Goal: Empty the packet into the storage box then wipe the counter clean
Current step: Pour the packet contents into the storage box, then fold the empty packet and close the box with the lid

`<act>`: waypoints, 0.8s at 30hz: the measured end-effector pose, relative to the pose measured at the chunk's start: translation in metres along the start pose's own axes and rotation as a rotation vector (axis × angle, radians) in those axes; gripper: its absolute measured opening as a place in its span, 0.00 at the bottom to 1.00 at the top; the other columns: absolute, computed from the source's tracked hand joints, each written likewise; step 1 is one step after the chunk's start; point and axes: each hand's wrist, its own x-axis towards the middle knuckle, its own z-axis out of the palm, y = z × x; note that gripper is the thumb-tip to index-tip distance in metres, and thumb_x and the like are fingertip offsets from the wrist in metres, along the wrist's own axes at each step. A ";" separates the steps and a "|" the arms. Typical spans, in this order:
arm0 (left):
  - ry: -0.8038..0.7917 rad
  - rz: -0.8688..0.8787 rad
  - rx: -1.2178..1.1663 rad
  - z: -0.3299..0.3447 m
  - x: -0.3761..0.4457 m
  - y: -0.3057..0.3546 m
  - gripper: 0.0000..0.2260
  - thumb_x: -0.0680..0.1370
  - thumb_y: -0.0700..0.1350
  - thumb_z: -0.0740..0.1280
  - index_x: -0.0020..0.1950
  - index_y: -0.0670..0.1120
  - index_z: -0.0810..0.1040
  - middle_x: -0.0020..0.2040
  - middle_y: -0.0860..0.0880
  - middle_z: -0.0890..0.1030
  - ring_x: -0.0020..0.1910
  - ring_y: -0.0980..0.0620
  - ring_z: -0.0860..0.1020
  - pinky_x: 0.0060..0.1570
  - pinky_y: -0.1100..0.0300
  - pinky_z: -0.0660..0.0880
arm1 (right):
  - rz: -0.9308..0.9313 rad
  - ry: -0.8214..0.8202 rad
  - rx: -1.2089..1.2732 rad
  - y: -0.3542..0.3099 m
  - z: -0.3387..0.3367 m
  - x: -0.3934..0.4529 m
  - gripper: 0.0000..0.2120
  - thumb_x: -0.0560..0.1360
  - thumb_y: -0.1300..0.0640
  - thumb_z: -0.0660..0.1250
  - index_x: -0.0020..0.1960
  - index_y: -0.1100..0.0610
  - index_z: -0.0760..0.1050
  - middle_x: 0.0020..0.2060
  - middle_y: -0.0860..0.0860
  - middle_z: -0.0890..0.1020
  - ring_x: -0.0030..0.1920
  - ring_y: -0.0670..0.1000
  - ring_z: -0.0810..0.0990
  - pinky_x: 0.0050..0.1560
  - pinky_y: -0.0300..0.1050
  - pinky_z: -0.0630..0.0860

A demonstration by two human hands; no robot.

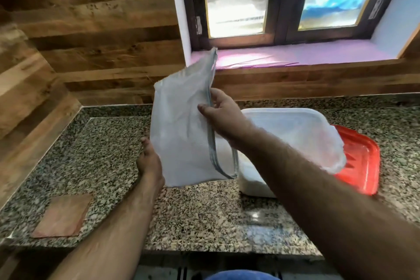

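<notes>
Speckled granite counter (200, 216) runs below a wood-panelled wall and a window. Above it, both hands hold a white packet (181, 134) upright: the left hand (148, 162) grips its lower left edge, the right hand (223, 117) pinches its zip-strip edge. Just right of the packet sits the translucent storage box (295, 129), resting partly on its red lid (361, 161); a pinkish cloth (62, 216) lies flat at the left

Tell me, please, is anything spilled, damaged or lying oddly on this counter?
No spill or damage shows on the granite counter. Both hands hold the packet beside the open storage box. The box's right end rests on its red lid, so it may sit tilted. A pinkish cloth lies flat on the left.
</notes>
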 end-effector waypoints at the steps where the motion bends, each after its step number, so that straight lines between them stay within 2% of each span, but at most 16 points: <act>1: 0.017 0.007 0.044 -0.013 0.003 -0.001 0.31 0.82 0.72 0.61 0.51 0.46 0.86 0.46 0.46 0.90 0.45 0.41 0.88 0.49 0.44 0.86 | 0.034 0.030 -0.028 0.008 0.012 0.005 0.20 0.82 0.57 0.68 0.74 0.50 0.75 0.63 0.50 0.84 0.63 0.54 0.84 0.66 0.62 0.82; 4: 0.049 0.091 0.268 -0.053 0.020 -0.011 0.26 0.82 0.66 0.67 0.48 0.42 0.82 0.41 0.47 0.86 0.38 0.46 0.84 0.34 0.59 0.79 | 0.183 0.143 -0.126 0.043 0.042 0.017 0.19 0.72 0.51 0.69 0.63 0.48 0.79 0.58 0.50 0.85 0.58 0.55 0.84 0.64 0.60 0.82; 7: 0.029 0.131 0.509 -0.088 0.045 -0.032 0.24 0.80 0.64 0.72 0.46 0.42 0.82 0.38 0.48 0.83 0.37 0.46 0.83 0.29 0.63 0.71 | 0.335 0.200 -0.274 0.099 0.061 0.031 0.21 0.66 0.45 0.66 0.57 0.52 0.80 0.55 0.52 0.86 0.56 0.57 0.85 0.61 0.57 0.83; 9: 0.001 0.137 0.649 -0.103 0.060 -0.046 0.22 0.81 0.62 0.72 0.44 0.43 0.82 0.35 0.48 0.82 0.35 0.46 0.82 0.29 0.62 0.69 | 0.434 0.203 -0.347 0.140 0.068 0.039 0.21 0.71 0.47 0.68 0.59 0.57 0.81 0.54 0.53 0.85 0.58 0.59 0.85 0.58 0.53 0.82; 11: -0.057 0.139 0.795 -0.111 0.072 -0.060 0.20 0.81 0.60 0.73 0.44 0.43 0.82 0.35 0.49 0.82 0.38 0.43 0.83 0.30 0.62 0.70 | 0.489 0.230 -0.378 0.177 0.069 0.046 0.20 0.74 0.52 0.70 0.61 0.62 0.81 0.54 0.56 0.86 0.59 0.60 0.85 0.57 0.51 0.82; 13: -0.161 0.117 0.902 -0.117 0.082 -0.071 0.16 0.81 0.57 0.75 0.50 0.43 0.83 0.38 0.51 0.82 0.40 0.43 0.85 0.29 0.63 0.71 | 0.519 0.293 -0.414 0.200 0.067 0.045 0.21 0.74 0.52 0.73 0.63 0.63 0.80 0.57 0.59 0.86 0.61 0.62 0.85 0.59 0.52 0.82; 15: -0.269 0.059 0.966 -0.122 0.088 -0.079 0.16 0.79 0.56 0.77 0.56 0.45 0.82 0.44 0.51 0.85 0.41 0.50 0.86 0.30 0.61 0.79 | 0.574 0.323 -0.508 0.219 0.067 0.043 0.28 0.75 0.50 0.77 0.68 0.63 0.73 0.62 0.59 0.83 0.64 0.63 0.82 0.61 0.51 0.79; 16: -0.301 0.049 1.008 -0.125 0.091 -0.083 0.19 0.78 0.58 0.78 0.60 0.46 0.81 0.49 0.50 0.87 0.43 0.51 0.86 0.35 0.57 0.84 | 0.571 0.330 -0.593 0.226 0.068 0.041 0.31 0.76 0.49 0.77 0.70 0.62 0.69 0.65 0.60 0.80 0.66 0.64 0.80 0.62 0.52 0.77; 17: -0.299 0.099 1.101 -0.127 0.092 -0.088 0.25 0.76 0.61 0.78 0.66 0.47 0.79 0.58 0.47 0.86 0.50 0.50 0.86 0.44 0.53 0.87 | 0.552 0.330 -0.695 0.229 0.071 0.037 0.34 0.76 0.48 0.77 0.73 0.62 0.67 0.69 0.60 0.77 0.68 0.65 0.78 0.65 0.54 0.76; 18: -0.277 0.200 1.225 -0.129 0.092 -0.093 0.33 0.76 0.64 0.76 0.74 0.46 0.75 0.68 0.44 0.82 0.61 0.47 0.84 0.56 0.49 0.86 | 0.482 0.316 -0.817 0.235 0.074 0.034 0.36 0.77 0.46 0.76 0.76 0.60 0.65 0.73 0.60 0.74 0.71 0.64 0.75 0.69 0.56 0.74; 20: -0.314 0.423 1.402 -0.130 0.088 -0.098 0.43 0.80 0.67 0.68 0.87 0.47 0.57 0.86 0.45 0.62 0.81 0.42 0.67 0.78 0.45 0.70 | 0.270 0.203 -1.053 0.239 0.083 0.023 0.37 0.80 0.42 0.71 0.82 0.57 0.61 0.81 0.59 0.66 0.79 0.62 0.67 0.77 0.58 0.69; 21: -0.403 0.512 1.452 -0.126 0.084 -0.098 0.43 0.82 0.68 0.62 0.89 0.50 0.48 0.89 0.47 0.52 0.86 0.42 0.56 0.83 0.44 0.61 | 0.178 0.082 -1.146 0.242 0.089 0.016 0.38 0.82 0.39 0.66 0.84 0.56 0.58 0.84 0.58 0.61 0.82 0.61 0.62 0.81 0.58 0.64; 23: -0.601 0.611 1.555 -0.116 0.081 -0.097 0.40 0.85 0.69 0.52 0.88 0.53 0.36 0.88 0.49 0.37 0.87 0.45 0.40 0.86 0.44 0.45 | 0.106 -0.190 -1.267 0.252 0.101 0.006 0.40 0.84 0.31 0.54 0.88 0.51 0.49 0.87 0.55 0.48 0.86 0.59 0.50 0.85 0.58 0.53; 24: -0.683 0.634 1.606 -0.111 0.083 -0.101 0.39 0.85 0.70 0.48 0.87 0.54 0.32 0.87 0.50 0.32 0.86 0.47 0.35 0.85 0.43 0.40 | 0.096 -0.295 -1.315 0.260 0.106 0.001 0.41 0.83 0.28 0.49 0.88 0.49 0.44 0.87 0.54 0.42 0.87 0.58 0.44 0.85 0.59 0.48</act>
